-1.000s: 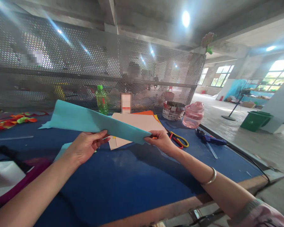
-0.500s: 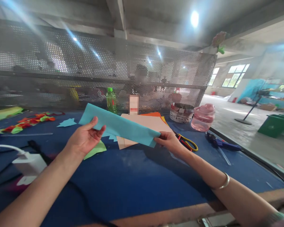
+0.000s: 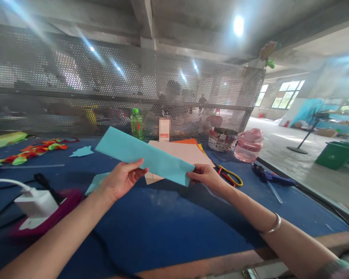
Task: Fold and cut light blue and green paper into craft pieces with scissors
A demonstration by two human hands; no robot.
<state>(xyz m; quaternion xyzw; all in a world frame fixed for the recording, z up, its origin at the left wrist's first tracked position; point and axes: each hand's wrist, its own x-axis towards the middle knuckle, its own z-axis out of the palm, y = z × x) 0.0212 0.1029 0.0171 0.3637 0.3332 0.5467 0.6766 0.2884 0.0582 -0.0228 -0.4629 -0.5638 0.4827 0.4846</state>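
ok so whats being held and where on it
A teal paper strip: left hand on its lower long edge, right hand at its right end.

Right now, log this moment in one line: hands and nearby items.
left hand: holds teal paper strip | right hand: holds its other end | nearby: pale pink paper sheet, scissors

You're in bright, hazy light: a ceiling lamp (image 3: 238, 25) flares white overhead, and the windows (image 3: 287, 95) at the right glow nearly blown out. Streaks of glare cross the perforated metal screen (image 3: 104, 77), leaving it washed out. Your left hand (image 3: 120, 180), right hand (image 3: 205, 176) and the teal paper (image 3: 145, 157) cast a soft, broad shadow across the blue tabletop (image 3: 168, 240). The wide lens bends lines toward the frame edges, and a pixelated patch (image 3: 164, 130) sits just beyond the tabletop's far edge.
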